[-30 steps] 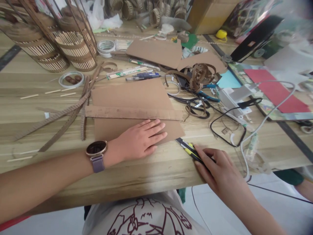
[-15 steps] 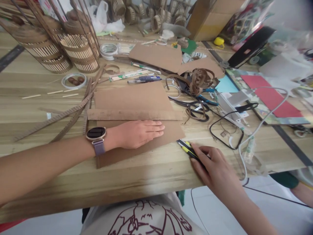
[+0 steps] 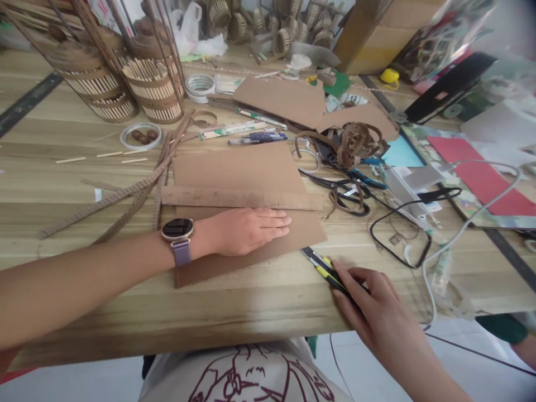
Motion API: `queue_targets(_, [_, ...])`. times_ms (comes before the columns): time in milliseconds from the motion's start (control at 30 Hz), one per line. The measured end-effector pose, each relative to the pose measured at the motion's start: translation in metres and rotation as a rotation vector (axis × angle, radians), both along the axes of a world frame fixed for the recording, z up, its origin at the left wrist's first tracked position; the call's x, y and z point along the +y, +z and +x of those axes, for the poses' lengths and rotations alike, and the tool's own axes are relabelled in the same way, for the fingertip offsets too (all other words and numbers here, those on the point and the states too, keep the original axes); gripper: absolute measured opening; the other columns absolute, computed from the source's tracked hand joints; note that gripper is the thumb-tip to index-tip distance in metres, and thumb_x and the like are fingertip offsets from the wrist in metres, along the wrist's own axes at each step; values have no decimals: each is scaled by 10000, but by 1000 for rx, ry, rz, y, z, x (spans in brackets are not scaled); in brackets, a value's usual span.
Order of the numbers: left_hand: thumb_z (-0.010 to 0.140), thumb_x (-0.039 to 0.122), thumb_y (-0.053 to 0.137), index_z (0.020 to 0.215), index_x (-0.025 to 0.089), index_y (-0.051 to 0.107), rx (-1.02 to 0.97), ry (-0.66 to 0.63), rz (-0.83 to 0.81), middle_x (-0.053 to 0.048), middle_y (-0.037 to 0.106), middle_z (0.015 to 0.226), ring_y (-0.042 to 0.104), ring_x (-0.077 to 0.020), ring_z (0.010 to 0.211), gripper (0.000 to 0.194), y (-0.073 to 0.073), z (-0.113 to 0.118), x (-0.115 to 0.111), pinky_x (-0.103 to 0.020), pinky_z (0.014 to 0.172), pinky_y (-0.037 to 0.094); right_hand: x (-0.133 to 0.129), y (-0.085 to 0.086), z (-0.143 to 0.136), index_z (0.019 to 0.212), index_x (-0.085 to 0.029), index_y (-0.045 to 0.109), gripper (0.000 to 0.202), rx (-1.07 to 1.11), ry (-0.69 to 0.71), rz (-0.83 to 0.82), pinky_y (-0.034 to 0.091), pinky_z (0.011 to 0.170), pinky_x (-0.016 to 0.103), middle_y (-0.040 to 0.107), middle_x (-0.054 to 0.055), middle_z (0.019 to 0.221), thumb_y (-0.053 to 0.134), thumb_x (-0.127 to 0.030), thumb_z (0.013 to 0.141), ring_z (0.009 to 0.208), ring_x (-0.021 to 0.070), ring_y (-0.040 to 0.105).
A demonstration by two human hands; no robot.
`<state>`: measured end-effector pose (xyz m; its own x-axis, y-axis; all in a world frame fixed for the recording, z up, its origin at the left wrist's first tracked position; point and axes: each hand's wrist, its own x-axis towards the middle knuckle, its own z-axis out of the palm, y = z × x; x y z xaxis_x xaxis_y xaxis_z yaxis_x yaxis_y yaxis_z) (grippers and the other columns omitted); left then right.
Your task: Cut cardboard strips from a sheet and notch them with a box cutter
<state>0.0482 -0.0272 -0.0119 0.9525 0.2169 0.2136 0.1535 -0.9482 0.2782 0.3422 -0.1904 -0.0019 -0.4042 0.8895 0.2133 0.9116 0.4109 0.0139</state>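
Note:
My left hand [image 3: 247,230] lies flat on a brown cardboard sheet [image 3: 234,167], fingers stretched toward the right. A narrow cardboard strip [image 3: 243,197] crosses the sheet just beyond that hand's fingers. In my right hand [image 3: 372,296] is a black and yellow utility knife [image 3: 329,272], gripped by its handle. The knife's blade points up and left, close to the near right edge of the cardboard. From this view I cannot tell whether the tip touches the sheet or the table.
Scissors [image 3: 347,190], coiled brown strips [image 3: 358,142] and a white cable [image 3: 469,220] lie to the right. Pens [image 3: 257,138] are behind the sheet. Long corrugated strips [image 3: 109,198] and slatted lanterns [image 3: 154,89] occupy the left. A person's arm [image 3: 525,352] shows at the lower right.
The view has shifted slightly, so most things appear farther right. Relative to the cardboard, the knife in my right hand has moved a little left and nearer to me. My left hand stays put.

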Motion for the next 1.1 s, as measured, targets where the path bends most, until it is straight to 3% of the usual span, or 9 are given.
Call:
queue_targets(300, [1035,158,353,1414,75,549,-8,-4,21,-141,499,1528,413,-217,1470,434,-1,0,0,-369,1246,327,-3,-4,-16,1575,-219,358,579,86,-16,6,576,731,351,611,107,1017,454,-340,1017,897,233,614])
queue_targets(467, [1025,128,343,1399,24,554,-38,-18,33,-179,512,1511,426,-238,1461,442,-2,0,0,-377,1246,323,-1,-3,-24,1551,-193,404,551,74,-4,28,575,749,353,606,109,1003,450,-334,1021,909,236,607])
queue_targets(700, [1032,149,339,1405,65,558,-15,-8,-15,-155,488,1533,402,-216,1476,440,-1,1,0,-379,1251,321,-5,-2,-35,1577,-229,347,573,87,-25,9,591,698,356,611,107,1003,446,-322,1020,873,237,624])
queue_targets(1100, [1037,151,336,1417,84,550,23,18,-44,-135,467,1552,376,-208,1490,442,2,1,0,-367,1257,309,-4,-2,-43,1578,-185,341,604,74,65,-24,608,749,359,608,120,1026,490,-294,1003,919,238,632])
